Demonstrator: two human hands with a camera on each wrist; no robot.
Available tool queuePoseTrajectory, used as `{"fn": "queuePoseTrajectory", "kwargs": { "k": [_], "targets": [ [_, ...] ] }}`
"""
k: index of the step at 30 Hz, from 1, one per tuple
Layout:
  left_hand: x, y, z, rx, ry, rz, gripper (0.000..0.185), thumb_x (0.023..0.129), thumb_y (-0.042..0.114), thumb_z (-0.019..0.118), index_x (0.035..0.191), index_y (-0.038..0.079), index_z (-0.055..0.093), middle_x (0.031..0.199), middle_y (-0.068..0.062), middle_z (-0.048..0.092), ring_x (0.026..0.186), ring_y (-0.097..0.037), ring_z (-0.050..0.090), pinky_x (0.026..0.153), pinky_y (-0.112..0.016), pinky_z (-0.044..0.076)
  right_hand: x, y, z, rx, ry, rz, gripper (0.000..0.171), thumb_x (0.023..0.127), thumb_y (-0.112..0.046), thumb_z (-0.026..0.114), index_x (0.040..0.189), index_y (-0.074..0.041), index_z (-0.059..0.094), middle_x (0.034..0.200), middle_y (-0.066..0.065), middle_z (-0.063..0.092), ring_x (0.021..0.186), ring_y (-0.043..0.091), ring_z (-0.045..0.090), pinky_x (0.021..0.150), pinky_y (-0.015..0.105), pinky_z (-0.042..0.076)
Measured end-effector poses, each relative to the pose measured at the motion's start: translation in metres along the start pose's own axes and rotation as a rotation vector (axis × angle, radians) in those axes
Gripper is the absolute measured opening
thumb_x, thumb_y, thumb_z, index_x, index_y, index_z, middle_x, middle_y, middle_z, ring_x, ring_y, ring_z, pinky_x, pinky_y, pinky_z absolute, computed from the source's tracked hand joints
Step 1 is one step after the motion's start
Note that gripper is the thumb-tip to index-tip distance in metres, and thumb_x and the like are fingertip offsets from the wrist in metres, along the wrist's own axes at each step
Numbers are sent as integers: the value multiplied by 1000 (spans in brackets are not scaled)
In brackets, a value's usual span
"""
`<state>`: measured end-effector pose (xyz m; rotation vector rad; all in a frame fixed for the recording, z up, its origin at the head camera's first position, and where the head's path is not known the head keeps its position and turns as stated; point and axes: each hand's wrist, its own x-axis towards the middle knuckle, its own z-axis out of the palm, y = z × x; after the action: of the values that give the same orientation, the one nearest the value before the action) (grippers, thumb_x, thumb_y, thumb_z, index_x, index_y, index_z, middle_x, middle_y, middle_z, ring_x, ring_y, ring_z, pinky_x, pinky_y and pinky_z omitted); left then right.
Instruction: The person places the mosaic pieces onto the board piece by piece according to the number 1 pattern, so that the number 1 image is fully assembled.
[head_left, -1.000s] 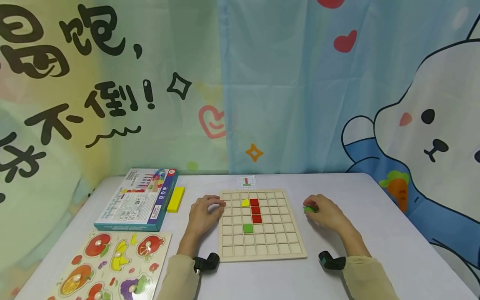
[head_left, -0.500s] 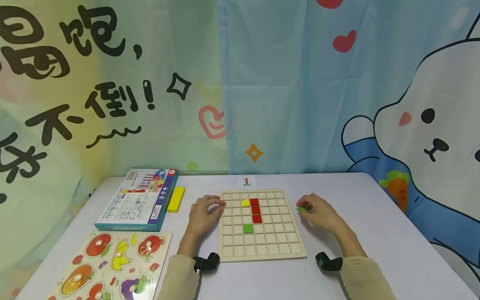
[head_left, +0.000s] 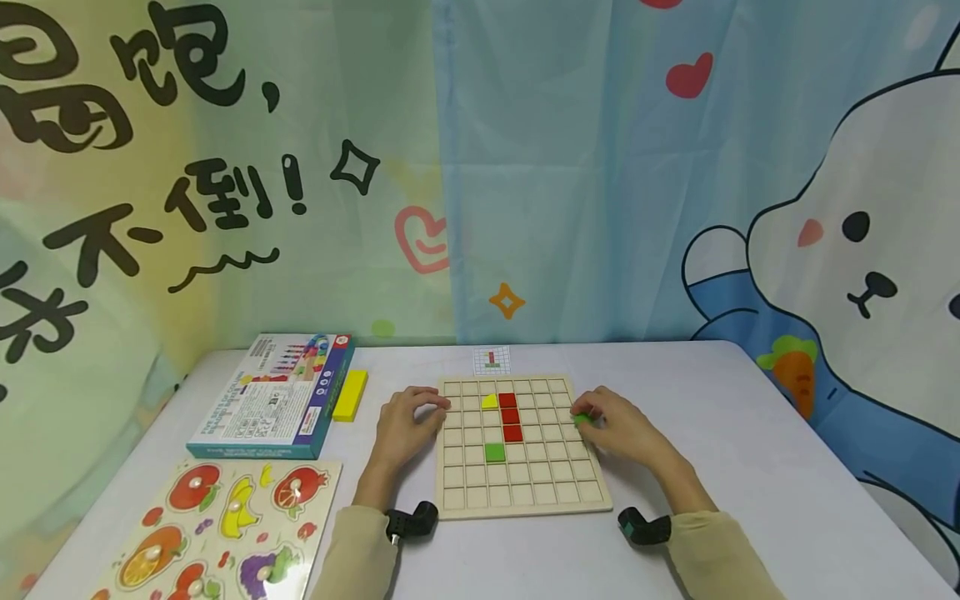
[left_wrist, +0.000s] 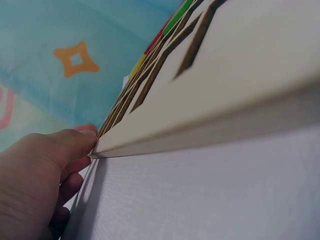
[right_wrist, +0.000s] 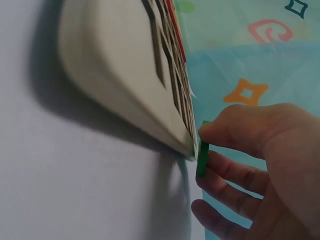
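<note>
A pale wooden grid board [head_left: 542, 475] lies on the table. Its cells hold several tiles: a yellow tile [head_left: 490, 402], a column of red tiles [head_left: 509, 415] and a green tile [head_left: 495, 452]. My left hand [head_left: 407, 425] holds the board's left edge, thumb and fingertips at the rim in the left wrist view. My right hand [head_left: 618, 425] pinches another green tile [right_wrist: 202, 157] between thumb and fingers, by the board's right edge. In the right wrist view this tile stands on edge, raised above the table. Part of it is hidden by the fingers.
Behind the board lies a small printed grid card [head_left: 492, 360]. On the left are a flat box [head_left: 270, 400], a yellow block [head_left: 350, 396] and a fruit puzzle board [head_left: 217, 533]. A printed curtain [head_left: 562, 250] hangs behind the table.
My right hand has moved left with the green tile, from the table's right side to the board's right edge. The left hand stays at the board's left edge.
</note>
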<state>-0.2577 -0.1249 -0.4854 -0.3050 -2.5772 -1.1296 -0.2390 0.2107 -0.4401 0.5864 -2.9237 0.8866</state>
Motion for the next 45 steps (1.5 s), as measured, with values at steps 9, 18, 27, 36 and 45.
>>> {"fn": "queuePoseTrajectory", "kwargs": {
  "k": [9,18,27,36,45],
  "targets": [
    [1,0,0,1,5,11,10,83,18,70,92,21,75,113,-2,67,108,-28,56,89,-46,35,0,-9,4,24,-19,-18,17,87,-13,62,104,-10,63,98,1,58,92,17,56,79,37,46],
    [1,0,1,0,5,0,10,83,18,71,92,21,75,113,-2,67,108,-28,56,89,-46,35,1,-19,9,36,-18,-70,18,87,-12,64,105,-10,63,100,1,60,93,17,57,82,40,47],
    [1,1,0,6,-7,-11,10,84,19,69,92,22,75,114,-2,67,109,-27,56,92,-47,35,3,-25,17,10,-13,-118,18,86,-14,65,104,-11,64,100,-1,61,91,13,57,80,34,49],
    [1,0,0,-1,-8,-26,10,85,18,69,92,22,75,115,-1,66,110,-27,55,94,-46,34,3,-35,22,3,-20,-115,16,87,-15,65,103,-15,64,104,-4,61,94,14,58,85,38,48],
    [0,-1,0,-5,-6,-27,10,85,18,69,92,22,75,115,-1,66,111,-27,55,93,-45,34,2,-42,25,-17,-15,-169,16,86,-16,66,103,-14,64,98,-4,60,92,13,58,81,35,49]
  ]
}}
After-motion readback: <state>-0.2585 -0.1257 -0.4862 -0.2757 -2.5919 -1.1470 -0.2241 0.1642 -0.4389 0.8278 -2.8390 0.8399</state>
